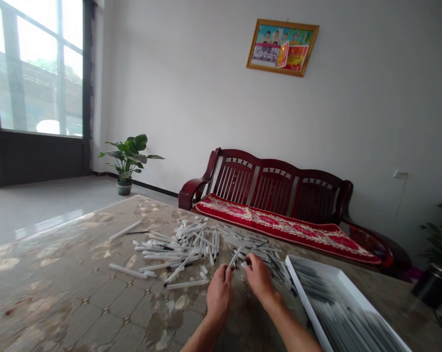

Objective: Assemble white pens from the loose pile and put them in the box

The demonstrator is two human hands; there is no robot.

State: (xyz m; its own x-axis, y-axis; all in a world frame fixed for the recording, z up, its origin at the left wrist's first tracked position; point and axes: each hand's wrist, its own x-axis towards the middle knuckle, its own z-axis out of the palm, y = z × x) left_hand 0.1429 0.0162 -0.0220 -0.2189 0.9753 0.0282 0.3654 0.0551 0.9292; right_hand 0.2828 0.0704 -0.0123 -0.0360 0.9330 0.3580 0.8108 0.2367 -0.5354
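Two hands work at the right side of the heap of white plastic tubes (195,244). My left hand (219,296) pinches one tube (234,257), long axis slanting up and right. My right hand (259,278), nearer the white tray (302,293), is bunched at the heap's edge; I cannot tell what it holds.

You are receiving bright daylight from the window (37,73) at upper left, and it is throwing glare across the floor (30,220) at left. The frame edges are bending slightly, while your left hand (218,296) and right hand (260,279) are showing sharp, with only faint shadows.
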